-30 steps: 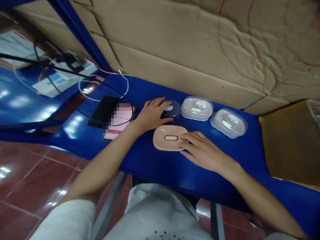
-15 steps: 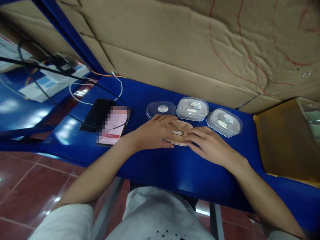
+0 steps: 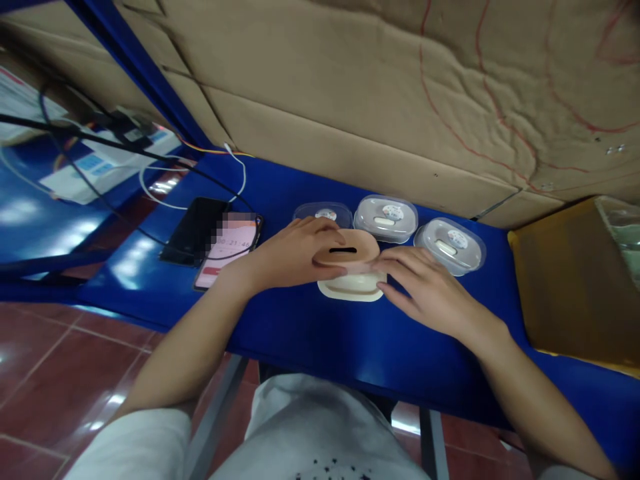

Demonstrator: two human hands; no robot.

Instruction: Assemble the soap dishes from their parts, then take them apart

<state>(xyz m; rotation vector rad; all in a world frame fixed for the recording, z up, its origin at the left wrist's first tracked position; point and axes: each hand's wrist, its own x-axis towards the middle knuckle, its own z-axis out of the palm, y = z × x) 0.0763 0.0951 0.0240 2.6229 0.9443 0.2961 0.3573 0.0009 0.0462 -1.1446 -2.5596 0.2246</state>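
My left hand (image 3: pixel 305 250) is closed on the left side of a tan oval lid (image 3: pixel 367 248) with a dark slot in its middle. The lid is tilted and lifted off a shallow cream tray (image 3: pixel 350 288), whose near part shows below it. My right hand (image 3: pixel 417 277) curls its fingers round the right end of the tray, fingertips close to the lid's edge. Just behind the hands lies a clear plastic cover (image 3: pixel 303 211) with a round sticker, partly hidden by my left hand.
Two clear-covered white cases (image 3: pixel 375 230), (image 3: pixel 445 263) stand behind and right on the blue table (image 3: pixel 300 333). At left lie a lit phone (image 3: pixel 225 257), a black phone (image 3: pixel 193 230) and cables. A cardboard box (image 3: pixel 575 287) stands at right, before a cardboard wall (image 3: pixel 325 100).
The tan lid has come up off the cream tray and shifted slightly left and back in my left hand. The pale strip in its slot now shows as a dark opening.
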